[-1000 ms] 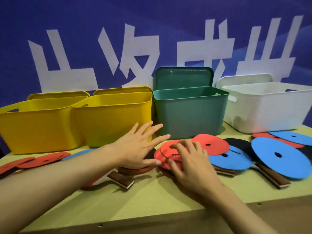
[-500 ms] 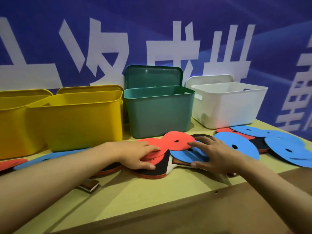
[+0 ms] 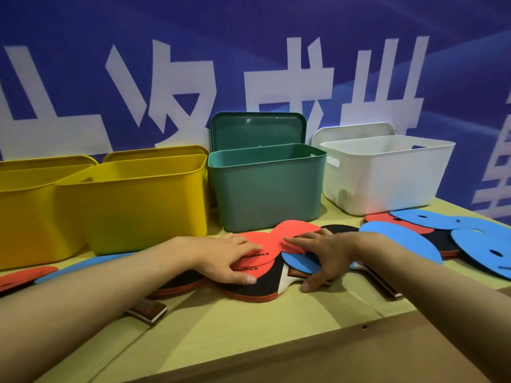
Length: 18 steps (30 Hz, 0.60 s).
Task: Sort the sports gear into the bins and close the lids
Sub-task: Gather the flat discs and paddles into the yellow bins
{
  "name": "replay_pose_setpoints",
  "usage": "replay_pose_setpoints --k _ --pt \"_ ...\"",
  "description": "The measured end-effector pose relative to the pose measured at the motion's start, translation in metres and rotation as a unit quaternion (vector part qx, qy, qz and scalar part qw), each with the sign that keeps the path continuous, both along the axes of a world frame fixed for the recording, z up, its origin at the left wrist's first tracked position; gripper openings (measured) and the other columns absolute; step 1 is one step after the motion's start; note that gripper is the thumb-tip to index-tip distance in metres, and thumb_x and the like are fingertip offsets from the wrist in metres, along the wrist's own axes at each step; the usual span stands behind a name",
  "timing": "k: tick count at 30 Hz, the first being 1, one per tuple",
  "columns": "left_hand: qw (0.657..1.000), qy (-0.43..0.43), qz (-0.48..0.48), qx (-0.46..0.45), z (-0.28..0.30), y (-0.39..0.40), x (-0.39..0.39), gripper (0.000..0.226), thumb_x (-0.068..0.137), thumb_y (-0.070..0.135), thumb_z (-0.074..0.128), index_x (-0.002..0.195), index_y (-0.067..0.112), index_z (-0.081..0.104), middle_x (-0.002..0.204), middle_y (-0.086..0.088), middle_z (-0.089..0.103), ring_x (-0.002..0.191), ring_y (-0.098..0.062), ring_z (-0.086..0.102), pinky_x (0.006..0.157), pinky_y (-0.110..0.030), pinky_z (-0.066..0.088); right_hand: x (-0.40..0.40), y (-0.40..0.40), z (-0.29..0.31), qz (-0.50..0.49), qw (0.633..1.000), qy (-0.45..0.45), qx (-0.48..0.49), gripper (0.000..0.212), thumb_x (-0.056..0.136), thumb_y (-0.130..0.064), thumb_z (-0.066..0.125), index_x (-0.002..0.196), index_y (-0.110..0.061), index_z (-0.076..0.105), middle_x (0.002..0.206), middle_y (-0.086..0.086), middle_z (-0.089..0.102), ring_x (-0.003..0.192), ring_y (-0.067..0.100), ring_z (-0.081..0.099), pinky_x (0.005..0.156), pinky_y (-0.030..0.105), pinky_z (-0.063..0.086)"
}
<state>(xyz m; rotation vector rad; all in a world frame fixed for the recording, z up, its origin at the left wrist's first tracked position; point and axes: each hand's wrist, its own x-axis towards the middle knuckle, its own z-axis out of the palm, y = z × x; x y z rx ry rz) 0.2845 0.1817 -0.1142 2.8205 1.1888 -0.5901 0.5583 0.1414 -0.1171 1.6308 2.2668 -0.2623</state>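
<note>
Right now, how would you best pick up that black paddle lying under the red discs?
Probably by its pale neck and handle, from the near right. The black paddle lies flat, its blade covered by red discs and the left hand.

Red discs overlap paddles before open bins.

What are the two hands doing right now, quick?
Left hand: open, fingers flat on the red discs, thumb at their edge.
Right hand: open, spread flat across a red and a blue disc, gripping nothing.
</note>
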Motion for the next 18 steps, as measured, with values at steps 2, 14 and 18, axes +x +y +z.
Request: replay_pose_setpoints --k 2,14,18 --pt "1.000 0.001 0.001 0.004 -0.003 -0.006 -0.002 0.087 0.092 0.081 0.038 0.161 0.041 0.002 0.167 0.002 0.016 0.153 -0.024 0.020 0.123 -0.044 0.026 -0.001 0.001 0.003 -0.005 1.000 -0.010 -0.010 0.117 0.078 -0.077 0.068 0.159 -0.048 -0.011 0.172 -0.005 0.002 0.157 0.035 0.001 0.124 0.056 0.012" --pt "1.000 -0.001 -0.009 0.026 -0.014 -0.046 -0.019 0.095 0.089 0.084 0.039 0.156 0.049 -0.017 0.171 0.005 0.005 0.155 -0.025 0.013 0.123 -0.046 0.025 -0.003 -0.003 -0.002 -0.006 0.995 -0.077 0.062 0.123 0.066 -0.097 0.052 0.157 -0.048 -0.014 0.162 -0.004 0.018 0.147 0.035 0.020 0.115 0.066 0.023" --pt "0.997 -0.020 -0.017 0.073 -0.009 -0.042 -0.020 0.097 0.091 0.078 0.047 0.162 0.036 -0.005 0.166 0.000 0.025 0.151 -0.023 0.027 0.120 -0.041 0.034 0.004 -0.020 -0.016 -0.011 0.986 -0.094 0.139 0.114 0.070 -0.099 0.034 0.160 -0.042 -0.005 0.159 0.004 0.028 0.146 0.034 0.026 0.115 0.071 0.020"
